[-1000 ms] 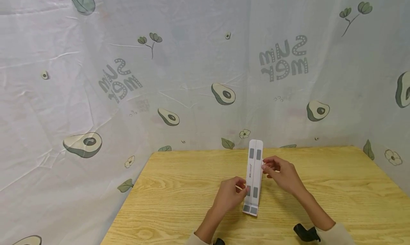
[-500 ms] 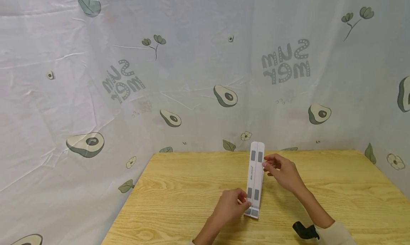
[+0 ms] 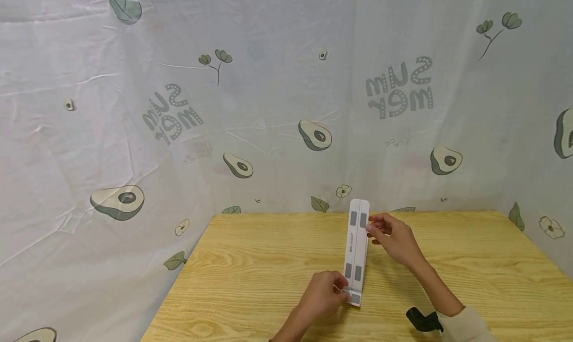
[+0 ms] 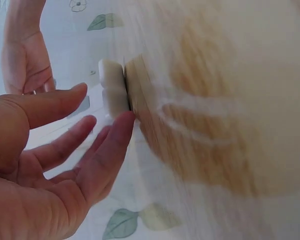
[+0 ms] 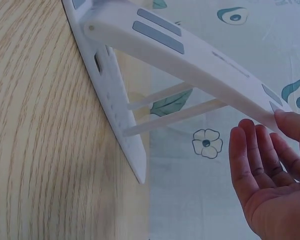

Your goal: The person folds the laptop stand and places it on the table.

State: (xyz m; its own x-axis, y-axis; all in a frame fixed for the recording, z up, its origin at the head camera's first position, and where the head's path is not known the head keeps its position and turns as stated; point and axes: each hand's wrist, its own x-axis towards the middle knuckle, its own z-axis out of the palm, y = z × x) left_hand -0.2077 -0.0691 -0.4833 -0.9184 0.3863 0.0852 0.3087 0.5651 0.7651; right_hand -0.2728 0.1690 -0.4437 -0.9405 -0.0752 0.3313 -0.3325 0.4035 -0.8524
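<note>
A white folding laptop stand (image 3: 356,247), its two rails side by side, stands partly unfolded on the table. Grey pads dot its face. From the side, in the right wrist view, the upper arm (image 5: 190,60) slopes up from a hinge, with two thin struts joining it to the base (image 5: 115,105). My right hand (image 3: 397,238) pinches the raised end's edge, thumb on the face and fingers behind. Down at the near end is my left hand (image 3: 323,293), fingers loosely bent and apart; one fingertip touches the stand's end (image 4: 113,90) in the left wrist view.
The wood-grain table (image 3: 241,262) extends to both sides of the stand. Behind it and at the left hangs a pale curtain (image 3: 268,83) printed with avocados. A black wrist strap piece (image 3: 423,320) sits at my right cuff.
My left hand has slid down the stand's left edge to its near end. My right hand stays at the upper right edge. The whole view has shifted slightly.
</note>
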